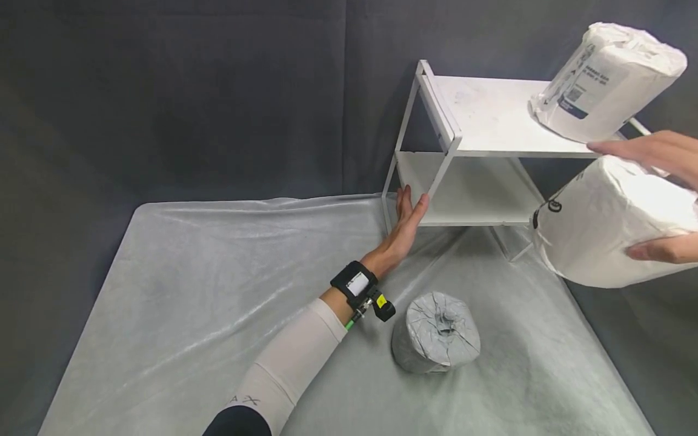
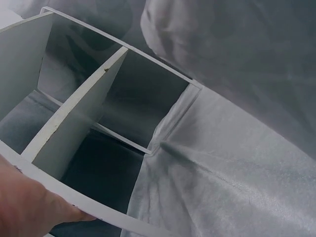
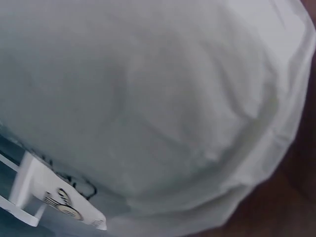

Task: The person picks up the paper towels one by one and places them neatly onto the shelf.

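Left hand braces rack; right carries roll.
My left hand (image 1: 405, 225), fingers straight, steadies the rack (image 1: 450, 144) post; my right hand (image 1: 657, 194) grips a wrapped roll (image 1: 605, 230) beside its lower shelf.

A table under a pale sheet, with a white shelf rack at its far side.

The table (image 1: 163, 339) is covered by a thin, whitish, slightly wrinkled sheet (image 1: 218, 260) that reaches to its edges; around it hangs a dark grey cloth backdrop (image 1: 163, 91). On the sheet, near the front, one grey wrapped paper roll (image 1: 436, 332) stands on its end, with the folded wrapping on top. At the far right side stands a white shelf rack (image 1: 436, 115) with two boards, an upper board (image 1: 491, 115) and a lower board (image 1: 469, 194). On the upper board, at its right end, a white wrapped roll (image 1: 605, 82) with a printed label rests tilted.
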Tool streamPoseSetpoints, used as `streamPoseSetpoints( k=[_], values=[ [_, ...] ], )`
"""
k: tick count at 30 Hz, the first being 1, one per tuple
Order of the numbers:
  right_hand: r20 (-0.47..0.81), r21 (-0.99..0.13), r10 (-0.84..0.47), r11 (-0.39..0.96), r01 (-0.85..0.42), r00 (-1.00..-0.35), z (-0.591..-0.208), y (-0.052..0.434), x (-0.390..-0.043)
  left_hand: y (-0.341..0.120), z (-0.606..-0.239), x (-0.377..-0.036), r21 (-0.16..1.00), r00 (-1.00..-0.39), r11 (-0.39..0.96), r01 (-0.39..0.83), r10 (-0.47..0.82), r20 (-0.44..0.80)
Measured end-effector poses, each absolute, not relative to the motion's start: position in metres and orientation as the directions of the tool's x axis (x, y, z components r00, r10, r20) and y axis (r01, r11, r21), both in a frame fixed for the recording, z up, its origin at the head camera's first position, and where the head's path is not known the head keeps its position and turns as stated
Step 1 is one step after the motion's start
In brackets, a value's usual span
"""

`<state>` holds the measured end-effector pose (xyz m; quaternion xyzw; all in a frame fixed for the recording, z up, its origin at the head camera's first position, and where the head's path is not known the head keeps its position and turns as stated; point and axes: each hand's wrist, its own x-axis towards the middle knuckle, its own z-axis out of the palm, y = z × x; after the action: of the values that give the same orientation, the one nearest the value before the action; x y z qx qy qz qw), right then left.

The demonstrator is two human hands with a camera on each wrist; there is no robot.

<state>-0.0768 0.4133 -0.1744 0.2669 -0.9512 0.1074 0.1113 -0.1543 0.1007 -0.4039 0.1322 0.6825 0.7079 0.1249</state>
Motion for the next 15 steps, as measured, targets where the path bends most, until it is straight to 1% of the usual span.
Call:
streamPoseSetpoints(
  k=[2,5,9,13,15],
  values=[
    [0.337,-0.175,-0.474,0.818,-0.548,-0.814,-0.169,0.414,-0.083,0.101,-0.404,-0.155,0.999,-0.934,-0.034,0.005,0.357,0.017],
    [0.383,-0.206,-0.466,0.799,-0.565,-0.798,-0.158,0.413,-0.091,0.101,-0.404,-0.155,0.999,-0.934,-0.032,0.007,0.356,0.018],
    [0.388,-0.207,-0.460,0.801,-0.562,-0.799,-0.144,0.411,-0.103,0.101,-0.404,-0.155,0.999,-0.933,-0.031,0.006,0.359,0.017],
    [0.396,-0.213,-0.483,0.779,-0.590,-0.781,-0.134,0.409,-0.115,0.101,-0.403,-0.154,0.999,-0.931,-0.037,0.003,0.365,0.016],
    [0.403,-0.221,-0.508,0.753,-0.619,-0.762,-0.129,0.410,-0.123,0.101,-0.403,-0.154,0.999,-0.929,-0.034,0.004,0.370,0.017]
  ],
)
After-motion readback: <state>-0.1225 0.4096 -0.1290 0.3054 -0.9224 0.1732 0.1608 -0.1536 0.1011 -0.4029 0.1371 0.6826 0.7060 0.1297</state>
